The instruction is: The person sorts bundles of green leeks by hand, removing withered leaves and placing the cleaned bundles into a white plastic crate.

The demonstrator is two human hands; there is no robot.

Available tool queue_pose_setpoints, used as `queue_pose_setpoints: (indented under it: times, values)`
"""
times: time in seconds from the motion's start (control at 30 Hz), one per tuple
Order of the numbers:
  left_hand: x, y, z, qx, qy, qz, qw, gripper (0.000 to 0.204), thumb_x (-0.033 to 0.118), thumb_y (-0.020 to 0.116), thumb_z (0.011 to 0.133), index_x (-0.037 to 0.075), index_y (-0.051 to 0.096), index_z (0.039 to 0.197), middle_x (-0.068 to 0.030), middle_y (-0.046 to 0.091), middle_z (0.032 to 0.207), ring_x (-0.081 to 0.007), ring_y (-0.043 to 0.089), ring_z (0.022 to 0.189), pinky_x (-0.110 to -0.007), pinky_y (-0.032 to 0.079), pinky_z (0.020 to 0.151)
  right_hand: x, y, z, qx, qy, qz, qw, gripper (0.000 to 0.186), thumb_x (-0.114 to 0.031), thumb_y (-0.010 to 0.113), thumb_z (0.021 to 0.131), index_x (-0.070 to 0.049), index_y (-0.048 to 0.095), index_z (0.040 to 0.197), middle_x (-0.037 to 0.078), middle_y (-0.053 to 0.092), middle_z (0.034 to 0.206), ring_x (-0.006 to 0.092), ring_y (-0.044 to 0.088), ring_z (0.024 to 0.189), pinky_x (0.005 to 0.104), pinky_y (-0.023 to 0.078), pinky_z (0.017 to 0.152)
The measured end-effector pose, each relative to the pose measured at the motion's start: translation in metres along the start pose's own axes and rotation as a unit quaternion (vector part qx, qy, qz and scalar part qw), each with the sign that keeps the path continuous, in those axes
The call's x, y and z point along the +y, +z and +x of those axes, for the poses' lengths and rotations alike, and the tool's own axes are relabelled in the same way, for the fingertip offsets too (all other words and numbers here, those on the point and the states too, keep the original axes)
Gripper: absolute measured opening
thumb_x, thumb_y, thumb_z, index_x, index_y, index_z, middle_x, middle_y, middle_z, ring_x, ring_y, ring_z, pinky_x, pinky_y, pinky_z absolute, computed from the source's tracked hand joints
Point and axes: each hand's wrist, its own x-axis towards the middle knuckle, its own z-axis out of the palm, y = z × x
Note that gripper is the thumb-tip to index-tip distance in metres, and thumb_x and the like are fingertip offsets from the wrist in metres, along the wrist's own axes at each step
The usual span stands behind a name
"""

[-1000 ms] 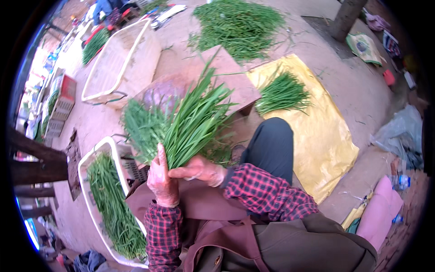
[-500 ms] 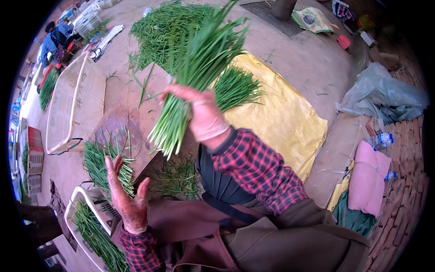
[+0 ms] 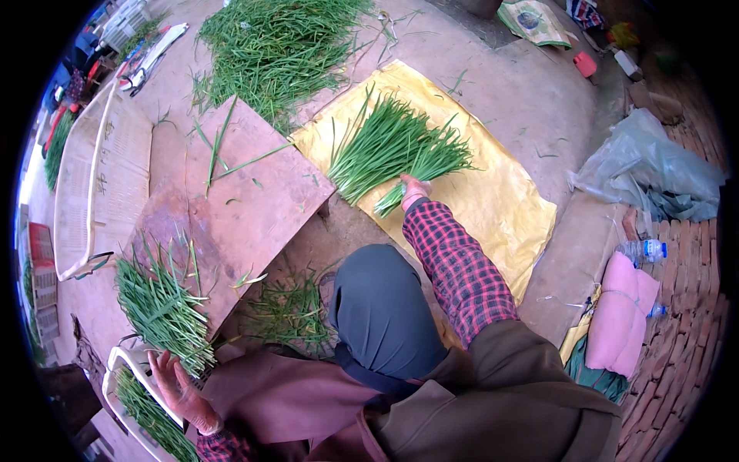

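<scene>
My right hand [image 3: 416, 189] is closed round the stem end of a small bunch of green chives [image 3: 440, 158] on a yellow sheet [image 3: 493, 208]. Its fingertips are partly hidden. Against that bunch, on its left, lies a larger bunch of chives [image 3: 379, 142] with its pale stems toward me. At the lower left my left hand [image 3: 183, 394] is open, fingers apart and holding nothing. It is beside the rim of a white basket [image 3: 117, 362] with chives in it, just below a loose heap of chives [image 3: 165, 312] at the board's near corner.
A reddish board [image 3: 254, 185] carries a few stray blades. Behind it spreads a big chive pile [image 3: 277, 54]. A white crate [image 3: 104, 177] stands at left. To the right are plastic sheeting [image 3: 647, 165], a pink roll [image 3: 622, 312] and bricks [image 3: 677, 323]. Someone sits far left.
The large bunch, held up in my right hand before, now lies on the yellow sheet. My right hand has gone right and down to the small bunch. My left hand has moved down and left.
</scene>
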Motion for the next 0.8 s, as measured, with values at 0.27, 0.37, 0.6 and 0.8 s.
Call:
queue_pose_setpoints:
  times: [0.27, 0.37, 0.6, 0.8]
  values:
    - [-0.026, -0.015, 0.010, 0.089, -0.072, 0.007, 0.993, 0.046, 0.003, 0.055, 0.101, 0.003, 0.047, 0.147, -0.0124, 0.061, 0.128, -0.0166, 0.058, 0.108, -0.031, 0.046, 0.097, 0.033, 0.030, -0.011, -0.001, 0.032, -0.225, 0.974, 0.065, -0.021, 0.093, 0.068, 0.007, 0.061, 0.117, 0.016, 0.070, 0.111, 0.0256, 0.065, 0.093, 0.0374, 0.050, 0.086]
    - [-0.044, -0.018, 0.015, 0.085, -0.067, 0.025, 0.994, 0.047, 0.009, 0.057, 0.102, 0.004, 0.047, 0.147, -0.0112, 0.062, 0.128, -0.0172, 0.059, 0.108, -0.031, 0.045, 0.097, 0.031, 0.022, -0.006, -0.077, 0.018, -0.279, 0.957, 0.062, -0.027, 0.089, 0.074, 0.009, 0.062, 0.117, 0.017, 0.070, 0.113, 0.0250, 0.064, 0.096, 0.0370, 0.048, 0.089]
    - [-0.053, -0.013, 0.018, 0.085, -0.081, 0.025, 0.993, 0.046, 0.010, 0.057, 0.102, 0.002, 0.047, 0.146, -0.0119, 0.061, 0.131, -0.0179, 0.060, 0.109, -0.030, 0.046, 0.093, 0.037, 0.007, 0.015, -0.073, -0.047, -0.387, 0.918, 0.061, -0.031, 0.087, 0.075, 0.009, 0.064, 0.115, 0.018, 0.071, 0.109, 0.0267, 0.066, 0.095, 0.0377, 0.051, 0.086]
    - [-0.063, -0.018, 0.018, 0.093, -0.089, 0.025, 0.991, 0.046, 0.011, 0.056, 0.102, 0.002, 0.046, 0.146, -0.0112, 0.062, 0.131, -0.0171, 0.061, 0.108, -0.028, 0.047, 0.089, 0.042, 0.015, 0.007, -0.171, -0.132, -0.441, 0.871, 0.063, -0.038, 0.086, 0.075, 0.005, 0.066, 0.116, 0.017, 0.073, 0.111, 0.0297, 0.069, 0.099, 0.0382, 0.051, 0.089]
